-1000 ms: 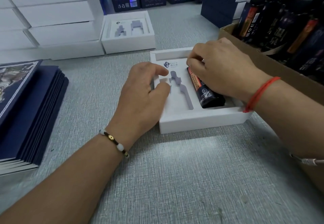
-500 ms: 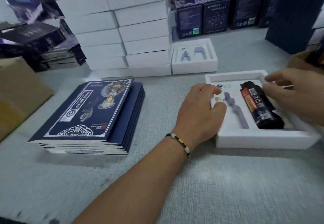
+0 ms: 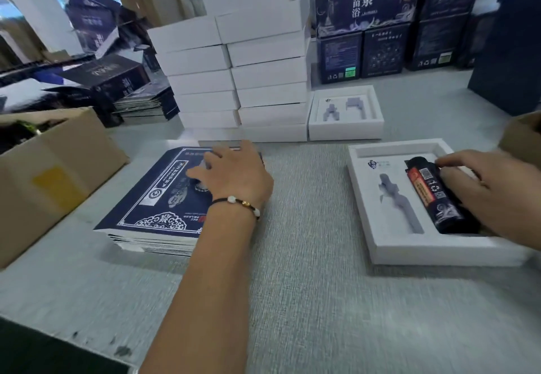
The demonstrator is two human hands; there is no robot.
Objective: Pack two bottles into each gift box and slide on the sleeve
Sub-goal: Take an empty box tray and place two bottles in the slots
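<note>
**One bottle seated, one slot empty, sleeve stack under the left hand**

The open gift box (image 3: 433,252) lies near the right edge of the surface, with a single dark bottle (image 3: 433,195) in its right-hand slot; the left slot (image 3: 395,198) looks empty. The right hand (image 3: 491,195) rests against the bottle, fingertips touching its cap end; whether its grip closes round the bottle cannot be told. The left hand (image 3: 234,174) lies on the stack of navy sleeves (image 3: 152,198) towards the left edge, fingers spread and bent over the top sleeve, pressing rather than clearly pinching.

The main risk appears to be sleeving too soon: if a sleeve goes on now, the box would ship one bottle short. Lifting from the stack could also drag two sleeves at once, since they lie flat and close together. A bottle not pushed fully into its slot could stand proud and catch the sleeve's mouth as it slides.

The surface (image 3: 307,300) is a grey textured cloth. At its far edge stand stacked white boxes (image 3: 243,80) and another open box (image 3: 347,133); a brown carton (image 3: 55,180) sits at the left edge. Beyond are dark blue printed cartons (image 3: 363,19) and windows.
</note>
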